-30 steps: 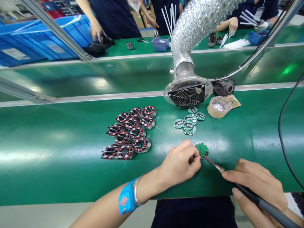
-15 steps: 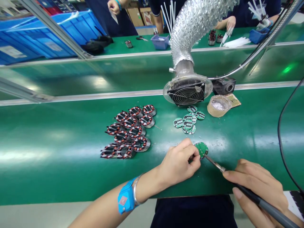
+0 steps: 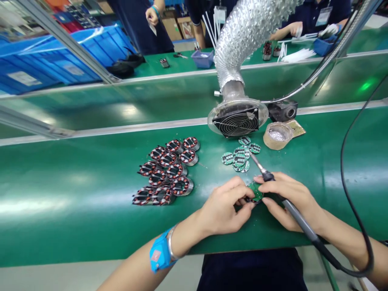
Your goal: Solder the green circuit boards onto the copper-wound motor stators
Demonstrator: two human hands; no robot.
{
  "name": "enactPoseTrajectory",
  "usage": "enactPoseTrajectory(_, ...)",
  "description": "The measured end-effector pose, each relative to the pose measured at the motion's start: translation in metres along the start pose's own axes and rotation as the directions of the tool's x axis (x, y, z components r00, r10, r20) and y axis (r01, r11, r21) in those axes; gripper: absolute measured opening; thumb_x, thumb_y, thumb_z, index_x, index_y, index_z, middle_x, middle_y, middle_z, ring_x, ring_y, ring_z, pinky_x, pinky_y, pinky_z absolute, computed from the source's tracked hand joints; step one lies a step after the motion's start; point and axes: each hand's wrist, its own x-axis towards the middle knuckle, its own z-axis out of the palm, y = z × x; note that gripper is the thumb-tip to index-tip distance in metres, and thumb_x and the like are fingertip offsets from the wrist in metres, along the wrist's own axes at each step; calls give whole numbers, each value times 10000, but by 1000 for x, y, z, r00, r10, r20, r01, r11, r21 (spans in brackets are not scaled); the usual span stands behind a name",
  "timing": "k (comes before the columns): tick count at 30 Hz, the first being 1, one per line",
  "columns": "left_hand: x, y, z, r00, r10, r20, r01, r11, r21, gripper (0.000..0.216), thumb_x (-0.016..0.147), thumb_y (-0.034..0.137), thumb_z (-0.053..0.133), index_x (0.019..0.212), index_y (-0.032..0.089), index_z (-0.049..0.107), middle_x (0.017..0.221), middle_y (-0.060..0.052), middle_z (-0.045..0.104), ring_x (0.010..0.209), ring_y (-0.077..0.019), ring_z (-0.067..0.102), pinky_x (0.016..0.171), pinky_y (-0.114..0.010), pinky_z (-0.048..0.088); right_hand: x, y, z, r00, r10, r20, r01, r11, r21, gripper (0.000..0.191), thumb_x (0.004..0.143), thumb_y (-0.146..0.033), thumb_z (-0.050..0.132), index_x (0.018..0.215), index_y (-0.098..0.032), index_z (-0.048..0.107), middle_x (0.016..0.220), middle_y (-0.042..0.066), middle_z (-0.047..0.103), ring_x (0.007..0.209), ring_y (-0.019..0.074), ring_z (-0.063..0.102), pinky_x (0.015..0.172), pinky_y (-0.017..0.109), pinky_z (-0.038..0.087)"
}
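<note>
Between my two hands near the front of the green bench is a round green circuit board [image 3: 257, 192]. My left hand [image 3: 226, 204] pinches its left edge; a dark part shows under the board there, mostly hidden by fingers. My right hand [image 3: 286, 200] holds a soldering iron [image 3: 298, 216] across the palm, and its thumb and fingertips touch the board's right side. The iron's metal tip points away from me, close to a small pile of round circuit boards [image 3: 240, 158]. A blue strap and a metal bangle are on my left wrist.
Several wound motor stators [image 3: 168, 171] stand grouped left of my hands. A fume extractor [image 3: 238, 119] hangs behind the boards. A round tub [image 3: 277, 135] with silvery contents and a soldering iron stand [image 3: 283, 111] sit beyond. The iron's cable [image 3: 348, 169] loops at right. Co-workers work across the divider.
My right hand has moved left and forward to the board, now touching it with its fingers. The iron's tip has left the board and swung away from me.
</note>
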Motion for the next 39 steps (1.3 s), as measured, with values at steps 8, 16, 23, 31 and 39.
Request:
enactPoseTrajectory(8, -10, -18, 0, 971, 200, 131, -223, 955, 197, 137, 895, 261, 602, 951, 252, 727, 775, 11, 568, 585, -64, 518, 553, -172, 417, -3, 9, 11, 998, 40, 39, -42, 998, 50, 348, 823, -47, 557, 1138, -192, 545, 1135, 88, 669, 1040, 201, 612, 876, 373, 533)
enactPoseTrajectory(16, 14, 7, 15, 960, -279, -25, 262, 926, -270, 86, 798, 189, 644, 741, 145, 690, 673, 28, 452, 563, -74, 418, 524, -196, 368, -8, 12, 13, 988, 154, 28, -156, 983, 93, 417, 793, -62, 578, 1172, -223, 513, 1120, 61, 665, 1017, 196, 610, 880, 365, 522)
enactPoseTrajectory(23, 24, -1, 5, 914, -393, 96, 403, 860, -313, 100, 772, 211, 668, 698, 147, 692, 679, 27, 459, 577, -74, 405, 539, -201, 351, 7, 7, 6, 970, 241, 26, -243, 963, 121, 339, 803, -115, 598, 1116, -235, 547, 1006, 42, 649, 948, 186, 623, 827, 329, 525)
enactPoseTrajectory(31, 18, -4, 9, 885, -463, 55, 440, 792, -423, 67, 736, 157, 621, 672, 137, 626, 711, 24, 487, 565, -62, 439, 524, -183, 383, 20, 4, 12, 991, 137, 2, -137, 990, -12, 263, 870, -95, 506, 1109, -203, 528, 808, 18, 613, 740, 158, 564, 662, 277, 495)
enactPoseTrajectory(39, 17, -1, 18, 874, -483, -50, 429, 817, -384, 110, 725, 150, 584, 621, 139, 550, 700, 31, 455, 511, -41, 391, 458, -165, 323, 9, 2, 10, 998, -8, 66, 9, 1000, -22, 392, 885, -53, 508, 1256, -180, 515, 833, 33, 630, 746, 173, 513, 694, 320, 479)
